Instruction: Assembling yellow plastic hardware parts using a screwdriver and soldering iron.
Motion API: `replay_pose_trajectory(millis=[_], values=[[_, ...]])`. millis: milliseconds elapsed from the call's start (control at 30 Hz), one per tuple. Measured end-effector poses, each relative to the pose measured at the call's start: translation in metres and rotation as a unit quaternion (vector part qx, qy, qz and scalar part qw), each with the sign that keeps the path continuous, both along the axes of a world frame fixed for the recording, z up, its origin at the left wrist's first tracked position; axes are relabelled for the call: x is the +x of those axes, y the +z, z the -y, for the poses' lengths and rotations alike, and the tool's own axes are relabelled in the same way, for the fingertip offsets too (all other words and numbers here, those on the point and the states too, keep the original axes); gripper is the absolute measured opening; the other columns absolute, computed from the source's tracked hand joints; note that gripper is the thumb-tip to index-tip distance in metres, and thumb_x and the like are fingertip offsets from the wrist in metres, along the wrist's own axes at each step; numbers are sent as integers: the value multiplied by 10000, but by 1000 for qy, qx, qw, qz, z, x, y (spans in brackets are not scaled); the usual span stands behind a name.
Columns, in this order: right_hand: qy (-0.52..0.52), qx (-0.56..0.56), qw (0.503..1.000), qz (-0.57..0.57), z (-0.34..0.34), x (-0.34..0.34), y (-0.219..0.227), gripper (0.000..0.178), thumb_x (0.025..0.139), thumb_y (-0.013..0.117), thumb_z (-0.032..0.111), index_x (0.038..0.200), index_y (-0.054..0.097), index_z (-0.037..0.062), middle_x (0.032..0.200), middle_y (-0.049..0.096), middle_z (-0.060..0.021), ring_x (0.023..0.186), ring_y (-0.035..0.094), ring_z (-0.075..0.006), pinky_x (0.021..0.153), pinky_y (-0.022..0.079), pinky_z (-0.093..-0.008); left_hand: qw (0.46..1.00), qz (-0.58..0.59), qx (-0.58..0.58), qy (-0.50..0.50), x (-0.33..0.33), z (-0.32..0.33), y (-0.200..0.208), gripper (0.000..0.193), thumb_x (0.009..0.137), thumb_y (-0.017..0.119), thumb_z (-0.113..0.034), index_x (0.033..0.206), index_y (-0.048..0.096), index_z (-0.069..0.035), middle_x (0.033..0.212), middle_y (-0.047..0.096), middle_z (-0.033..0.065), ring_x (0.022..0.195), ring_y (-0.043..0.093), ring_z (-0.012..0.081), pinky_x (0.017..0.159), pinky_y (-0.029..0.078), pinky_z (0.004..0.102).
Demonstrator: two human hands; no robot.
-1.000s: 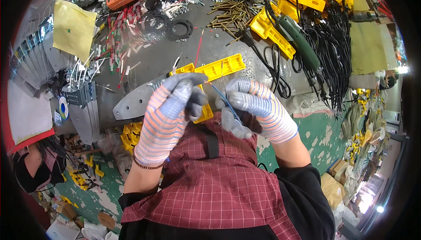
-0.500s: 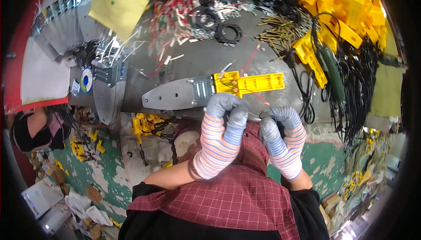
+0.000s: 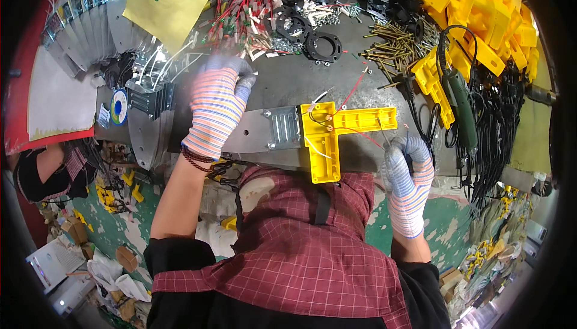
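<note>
A yellow T-shaped plastic housing [image 3: 324,158] lies open on the bench, joined to a flat grey metal plate [image 3: 258,135] on its left. Thin red and white wires come out of the housing. At the housing's right, my right hand [image 3: 409,179], in a striped knitted glove, is closed in a pinch on the end of a thin wire [image 3: 368,140]. My left hand [image 3: 217,103], gloved alike, is above the plate's left part and hides it. Its fingers reach towards a pile of red-leaded small parts [image 3: 243,19]; motion smears them, so any held thing is not visible.
Brass-coloured screws [image 3: 393,43] and black rings [image 3: 323,47] lie at the back. Yellow housings [image 3: 481,16] are heaped at the far right, near a green tool [image 3: 460,106] and black cables [image 3: 493,130]. More metal plates [image 3: 147,127] stand left, beside a wire spool [image 3: 119,108].
My left hand has left the housing and moved left and away from me, uncovering the housing's near arm. My right hand has shifted slightly right, still pinching.
</note>
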State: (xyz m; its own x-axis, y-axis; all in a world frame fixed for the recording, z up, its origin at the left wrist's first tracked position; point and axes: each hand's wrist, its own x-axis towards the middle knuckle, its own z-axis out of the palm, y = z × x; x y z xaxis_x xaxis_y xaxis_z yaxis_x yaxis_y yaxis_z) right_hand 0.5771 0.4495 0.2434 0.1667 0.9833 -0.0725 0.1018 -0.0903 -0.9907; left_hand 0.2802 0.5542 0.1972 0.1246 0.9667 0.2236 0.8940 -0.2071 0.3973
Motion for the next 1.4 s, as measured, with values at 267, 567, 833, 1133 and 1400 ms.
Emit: replay_pose_trajectory(millis=[267,567,833,1133,1400], values=[[41,-46,998,-4,-8,2,11,116,822,754,107,870,683,28,733,597,35,656,485,-39,602,402,-212,955,293,-40,-28,41,36,41,124,865,685,-41,962,608,-37,957,669,96,886,649,222,784,515,327],[129,-50,990,12,-16,5,20,131,789,724,120,772,630,30,619,542,13,578,464,-54,542,410,-249,857,496,-109,-93,92,91,39,198,874,671,49,1028,585,-40,1040,690,96,945,665,175,841,525,299],[148,-58,987,13,-17,8,19,159,793,717,154,765,615,35,599,528,4,557,474,-83,534,415,-272,852,505,-105,-90,92,91,43,213,875,660,67,1035,561,-33,1042,694,118,986,672,186,871,532,306],[151,-66,986,25,-18,5,20,157,790,718,140,755,608,33,613,528,0,581,475,-76,538,411,-271,843,522,-88,-97,90,91,40,220,866,675,63,1015,549,-36,1042,692,114,978,669,177,850,538,293],[140,-56,986,67,-19,3,21,138,790,710,124,759,608,37,615,535,-2,571,464,-77,537,408,-267,863,488,-78,-102,89,91,37,183,869,683,23,996,576,-54,1023,696,97,932,682,206,836,540,323]])
